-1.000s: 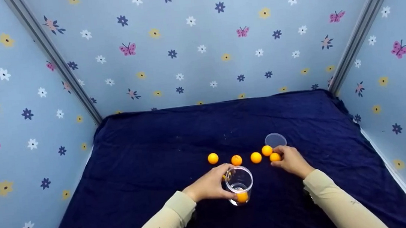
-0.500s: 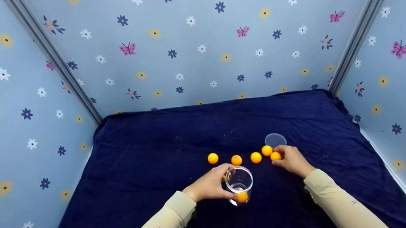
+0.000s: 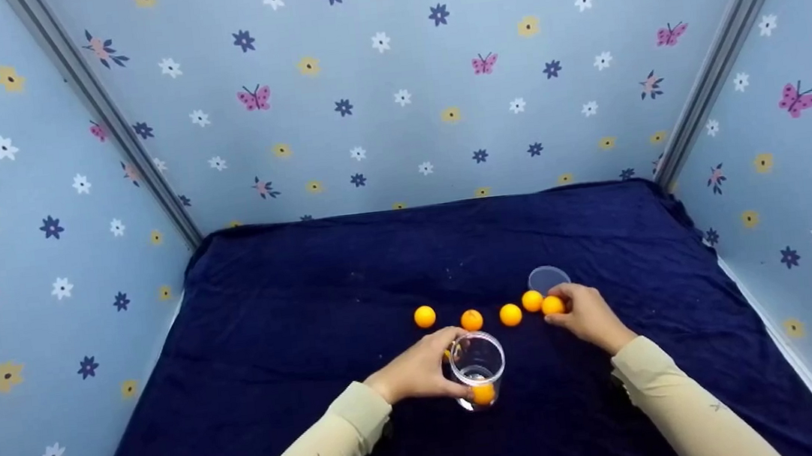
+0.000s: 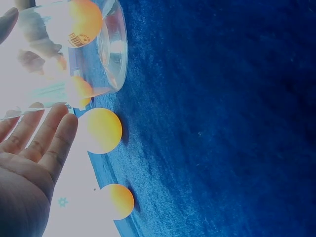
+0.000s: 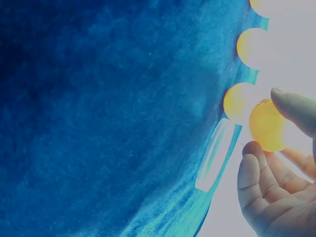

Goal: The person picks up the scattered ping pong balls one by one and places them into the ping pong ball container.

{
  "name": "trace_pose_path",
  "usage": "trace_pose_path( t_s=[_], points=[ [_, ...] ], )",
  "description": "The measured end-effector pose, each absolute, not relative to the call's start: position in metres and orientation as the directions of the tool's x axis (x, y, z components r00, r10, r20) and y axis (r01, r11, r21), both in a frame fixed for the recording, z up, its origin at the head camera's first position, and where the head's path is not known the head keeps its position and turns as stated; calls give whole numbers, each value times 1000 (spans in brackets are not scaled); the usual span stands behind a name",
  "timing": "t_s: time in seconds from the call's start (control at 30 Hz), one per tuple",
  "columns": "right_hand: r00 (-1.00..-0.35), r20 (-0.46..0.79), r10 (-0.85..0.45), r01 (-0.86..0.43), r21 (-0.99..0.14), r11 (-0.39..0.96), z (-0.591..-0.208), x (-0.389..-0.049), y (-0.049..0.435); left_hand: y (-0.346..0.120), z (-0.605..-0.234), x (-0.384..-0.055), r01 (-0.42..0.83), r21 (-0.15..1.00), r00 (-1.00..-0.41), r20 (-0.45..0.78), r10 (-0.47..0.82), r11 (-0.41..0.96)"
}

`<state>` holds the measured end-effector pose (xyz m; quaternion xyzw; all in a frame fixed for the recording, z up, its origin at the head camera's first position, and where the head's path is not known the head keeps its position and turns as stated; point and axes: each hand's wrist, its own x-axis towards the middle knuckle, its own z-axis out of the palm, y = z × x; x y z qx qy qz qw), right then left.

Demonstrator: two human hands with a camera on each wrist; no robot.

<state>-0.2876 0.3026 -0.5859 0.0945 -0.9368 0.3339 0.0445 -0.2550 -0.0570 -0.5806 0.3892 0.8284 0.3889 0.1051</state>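
Observation:
My left hand (image 3: 421,368) grips a clear plastic jar (image 3: 499,371) round its side, its mouth tilted up toward the head camera. One orange ping-pong ball (image 4: 85,23) lies inside, low near the jar's base. My right hand (image 3: 591,316) pinches another orange ping-pong ball (image 5: 267,125) between thumb and fingertips, near the clear round lid (image 3: 549,277). Beside that held ball, a further ping-pong ball (image 3: 532,301) rests on the cloth. Part of one more orange ball is hidden behind the left fingers and the jar.
Three orange balls lie in a loose row on the dark blue cloth (image 3: 322,290): a left ball (image 3: 424,317), a middle ball (image 3: 471,320) and a right ball (image 3: 510,314). Flowered wall panels (image 3: 398,78) enclose the back and both sides.
My right hand has shifted slightly away from me and to the right, bringing the pinched ping-pong ball along. The left hand and jar hold still.

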Motion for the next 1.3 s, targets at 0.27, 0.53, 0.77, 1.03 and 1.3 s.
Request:
trace_pose_path(
  t_s=[0.27,0.53,0.77,1.03,1.3],
  points=[
    [-974,177,-142,-222,-623,750,-580,-285,300,-57,-579,-255,565,725,-671,124,731,395],
    [-966,218,-136,-246,-633,734,-574,-279,295,-57,-580,-255,568,730,-664,133,735,381],
    [-952,264,-155,-294,-649,702,-575,-276,293,-57,-581,-255,572,730,-664,145,733,374],
    [-932,318,-175,-350,-665,660,-573,-272,290,-57,-581,-256,571,728,-665,139,734,379],
    [-926,331,-180,-367,-680,635,-568,-267,285,-57,-582,-257,568,738,-660,143,738,366]
  ],
)
